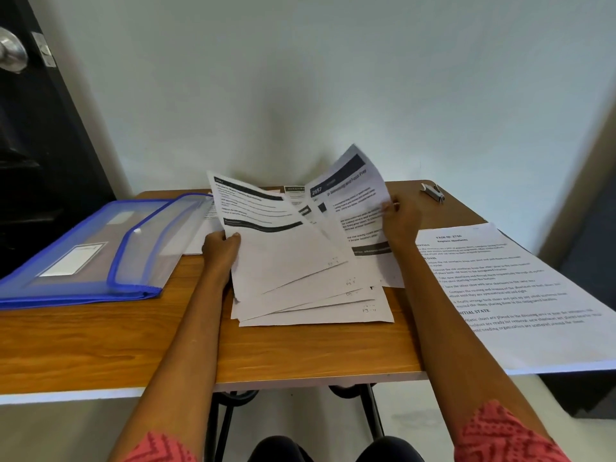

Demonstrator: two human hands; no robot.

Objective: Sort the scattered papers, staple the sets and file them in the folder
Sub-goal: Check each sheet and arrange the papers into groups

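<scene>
A fanned stack of printed sheets (300,288) lies in the middle of the wooden table (100,335). My left hand (220,246) grips the left edge of the top sheet (263,235), which is lifted and tilted. My right hand (398,216) pinches the right edge of another sheet (350,201) with a dark header and the number 2657, raised off the pile. A blue translucent folder (86,248) with a snap flap lies at the left. A small silver stapler (433,191) sits at the far right corner.
A separate printed set (513,291) lies on the right side, overhanging the table's front-right edge. More paper pokes out under the folder's right end. A white wall stands right behind the table; a dark door with a metal knob (11,51) is at the far left.
</scene>
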